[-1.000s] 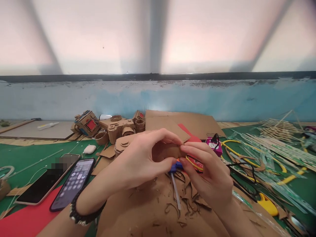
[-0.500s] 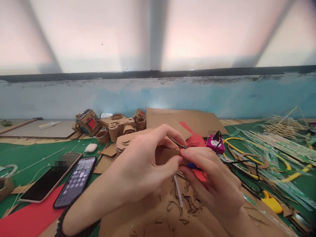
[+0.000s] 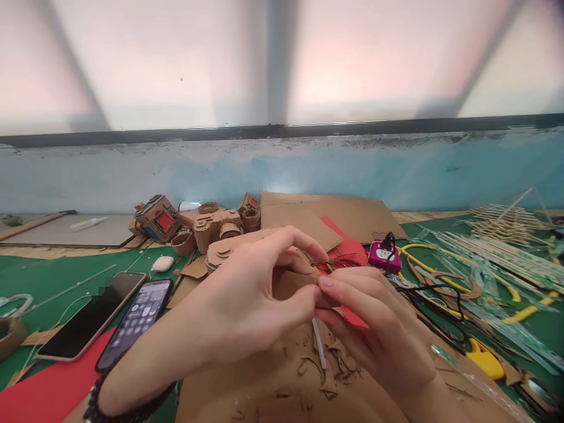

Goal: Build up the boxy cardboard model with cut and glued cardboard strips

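Observation:
My left hand (image 3: 251,294) curves in from the left, its thumb and fingertips pinching a small piece of brown cardboard (image 3: 326,301). From the right, my right hand (image 3: 383,332) closes its thumb and index finger on the same piece, right against the left thumb tip. My fingers cover much of the piece, so its full shape is hidden. Under the hands lies a cardboard sheet (image 3: 229,376) strewn with thin curled cardboard scraps (image 3: 348,364) and a translucent glue stick (image 3: 319,345). A camera-shaped cardboard body (image 3: 217,256) shows partly behind my left hand.
Cardboard camera models (image 3: 215,229) stand at the back beside flat cardboard sheets (image 3: 361,220). Two phones (image 3: 136,320) and an earbud case (image 3: 163,264) lie left. On the right are a purple power socket (image 3: 384,256), black cables, a yellow-handled tool (image 3: 484,359) and wooden sticks (image 3: 489,249).
A blue bit seen between my right fingers and a dark thin edge by my left fingertips are now out of sight. Both hands have shifted slightly; the grip stays together.

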Available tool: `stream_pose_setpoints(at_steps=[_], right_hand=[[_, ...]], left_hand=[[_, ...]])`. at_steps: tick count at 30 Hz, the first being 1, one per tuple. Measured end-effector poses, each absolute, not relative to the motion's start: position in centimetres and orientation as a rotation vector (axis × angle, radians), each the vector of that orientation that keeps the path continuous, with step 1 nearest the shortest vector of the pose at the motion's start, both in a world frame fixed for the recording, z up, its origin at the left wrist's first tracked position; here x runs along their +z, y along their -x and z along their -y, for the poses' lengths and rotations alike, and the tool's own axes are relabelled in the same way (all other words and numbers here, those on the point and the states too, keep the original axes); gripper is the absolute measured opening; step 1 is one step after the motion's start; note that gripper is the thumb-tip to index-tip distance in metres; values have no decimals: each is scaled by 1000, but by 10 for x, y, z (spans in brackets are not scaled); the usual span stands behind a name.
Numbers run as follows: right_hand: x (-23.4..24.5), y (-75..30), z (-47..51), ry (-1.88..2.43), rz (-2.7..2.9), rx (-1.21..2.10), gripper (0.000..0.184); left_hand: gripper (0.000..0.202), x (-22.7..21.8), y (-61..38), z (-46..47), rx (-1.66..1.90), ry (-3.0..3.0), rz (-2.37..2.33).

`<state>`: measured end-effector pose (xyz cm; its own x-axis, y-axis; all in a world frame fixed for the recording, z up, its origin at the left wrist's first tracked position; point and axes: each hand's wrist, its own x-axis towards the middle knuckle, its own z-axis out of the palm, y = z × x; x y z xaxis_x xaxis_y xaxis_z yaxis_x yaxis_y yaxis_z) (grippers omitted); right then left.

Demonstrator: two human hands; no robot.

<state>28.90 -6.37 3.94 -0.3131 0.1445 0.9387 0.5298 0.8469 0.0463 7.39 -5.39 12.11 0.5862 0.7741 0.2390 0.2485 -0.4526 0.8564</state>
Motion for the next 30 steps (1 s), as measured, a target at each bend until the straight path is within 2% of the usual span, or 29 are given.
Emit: stream_pose_setpoints(at_steps=[3, 10, 17, 24, 30], right_hand=[[40, -288, 60, 495, 1870, -396, 33], [42, -286, 61, 498, 1885, -374, 42], [40, -290, 59, 553, 1870, -444, 42], [39, -288, 55, 607, 1862, -461, 46], [41, -291, 54, 595, 1927, -427, 31]], left_hand=[[24, 121, -73, 53, 779, -1991, -806], [18, 118, -73, 49, 740, -1883, -745], [46, 110, -75, 45, 800, -2062, -810], [45, 109, -77, 41, 831, -1918, -800], [41, 110, -76, 41, 770, -1961, -834]])
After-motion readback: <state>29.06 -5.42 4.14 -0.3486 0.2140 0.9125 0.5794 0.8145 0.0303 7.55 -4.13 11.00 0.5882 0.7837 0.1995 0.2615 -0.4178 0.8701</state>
